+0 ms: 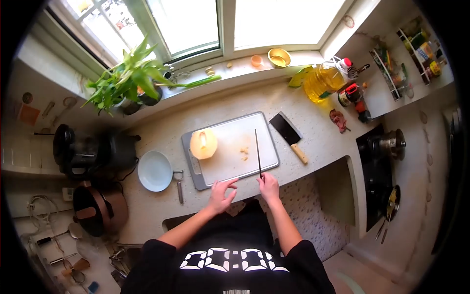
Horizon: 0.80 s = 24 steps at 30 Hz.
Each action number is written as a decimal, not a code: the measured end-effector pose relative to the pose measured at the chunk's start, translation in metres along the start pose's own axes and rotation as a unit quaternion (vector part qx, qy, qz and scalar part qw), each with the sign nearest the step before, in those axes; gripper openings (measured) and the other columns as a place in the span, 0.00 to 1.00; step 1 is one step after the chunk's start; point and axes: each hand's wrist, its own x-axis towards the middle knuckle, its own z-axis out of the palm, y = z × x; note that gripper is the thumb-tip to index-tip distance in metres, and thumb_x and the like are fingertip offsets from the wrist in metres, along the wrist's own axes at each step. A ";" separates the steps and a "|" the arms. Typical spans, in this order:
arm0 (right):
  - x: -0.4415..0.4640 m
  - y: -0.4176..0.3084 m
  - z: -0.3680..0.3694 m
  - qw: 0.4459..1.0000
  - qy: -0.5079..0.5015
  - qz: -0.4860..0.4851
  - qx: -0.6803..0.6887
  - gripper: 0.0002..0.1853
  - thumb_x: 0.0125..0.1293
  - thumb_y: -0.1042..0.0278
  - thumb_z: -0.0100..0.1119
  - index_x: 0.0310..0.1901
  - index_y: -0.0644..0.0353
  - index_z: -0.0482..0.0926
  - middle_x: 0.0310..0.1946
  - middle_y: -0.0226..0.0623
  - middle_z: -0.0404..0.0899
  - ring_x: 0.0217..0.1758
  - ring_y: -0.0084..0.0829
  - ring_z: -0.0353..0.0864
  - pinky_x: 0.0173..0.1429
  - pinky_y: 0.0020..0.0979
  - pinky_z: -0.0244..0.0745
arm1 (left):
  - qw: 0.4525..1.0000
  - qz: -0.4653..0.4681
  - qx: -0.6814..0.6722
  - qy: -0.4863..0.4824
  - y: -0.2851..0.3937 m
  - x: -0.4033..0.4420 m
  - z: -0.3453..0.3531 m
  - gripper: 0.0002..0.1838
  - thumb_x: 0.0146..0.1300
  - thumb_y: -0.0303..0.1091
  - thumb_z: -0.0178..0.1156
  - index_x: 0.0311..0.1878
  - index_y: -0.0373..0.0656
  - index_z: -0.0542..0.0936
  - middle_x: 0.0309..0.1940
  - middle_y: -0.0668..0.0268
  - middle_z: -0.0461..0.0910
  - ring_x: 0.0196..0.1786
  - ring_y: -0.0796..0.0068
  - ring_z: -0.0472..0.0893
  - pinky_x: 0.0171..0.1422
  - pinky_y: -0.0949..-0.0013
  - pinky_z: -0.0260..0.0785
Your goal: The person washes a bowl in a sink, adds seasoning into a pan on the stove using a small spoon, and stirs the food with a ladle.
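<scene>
On the left, a brown pot point(102, 208) stands near the counter's edge. To its right a pale blue bowl point(154, 171) sits on the counter, with a metal peeler point(180, 190) lying just beside it, handle toward the person. Next comes the grey-rimmed cutting board point(223, 159), and on its left part rests a peeled, pale orange piece of produce point(203, 144) with a slot-like hollow in its top. The left hand point(223, 196) is at the board's near edge, below and slightly right of the produce and apart from it; its fingers are spread from the thumb with nothing between them. Whether they touch the board I cannot tell. Small pale scraps point(244, 151) lie on the board, right of the produce and beyond both hands. Just right of these is the thin knife point(258, 154), seen nearly edge-on, its blade pointing away over the board. The right hand point(268, 187) is closed around its near end, fingers together on the handle, well apart from the produce. Farther right, a cleaver point(287, 130) with a wooden handle lies beside the board, and an oil bottle point(323, 83) stands beyond it.
</scene>
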 end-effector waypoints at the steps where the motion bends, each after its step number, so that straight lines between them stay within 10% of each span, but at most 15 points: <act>1: 0.021 0.019 -0.004 0.999 0.025 -0.027 -0.013 0.11 0.62 0.66 0.68 0.40 0.62 0.79 0.32 0.47 0.81 0.37 0.50 0.82 0.41 0.46 0.76 | 1.000 -0.013 0.007 0.009 0.000 0.005 0.007 0.24 0.66 0.41 0.59 0.66 0.52 0.75 0.48 0.69 0.84 0.60 0.62 0.78 0.77 0.35 0.46; 9: 0.118 0.061 -0.016 0.999 -0.034 -0.020 -0.014 0.13 0.58 0.67 0.72 0.37 0.63 0.77 0.35 0.48 0.82 0.43 0.52 0.82 0.47 0.46 0.77 | 0.995 -0.083 0.011 0.048 0.031 0.025 0.044 0.23 0.68 0.37 0.59 0.65 0.50 0.75 0.44 0.68 0.85 0.56 0.59 0.80 0.76 0.35 0.51; 15: 0.122 0.060 -0.020 0.999 -0.047 0.008 0.008 0.17 0.56 0.61 0.75 0.36 0.63 0.77 0.33 0.49 0.82 0.39 0.49 0.82 0.44 0.44 0.77 | 0.992 -0.096 0.043 0.064 0.043 0.025 0.053 0.21 0.66 0.31 0.60 0.63 0.44 0.77 0.42 0.65 0.86 0.53 0.61 0.81 0.70 0.59 0.65; 24: 0.063 0.076 -0.078 0.997 0.016 0.074 0.027 0.19 0.58 0.56 0.73 0.40 0.61 0.78 0.31 0.45 0.81 0.38 0.49 0.82 0.44 0.45 0.76 | 0.993 -0.076 -0.083 0.028 0.040 0.049 0.063 0.17 0.69 0.31 0.60 0.60 0.44 0.80 0.40 0.63 0.87 0.47 0.70 0.85 0.57 0.66 0.74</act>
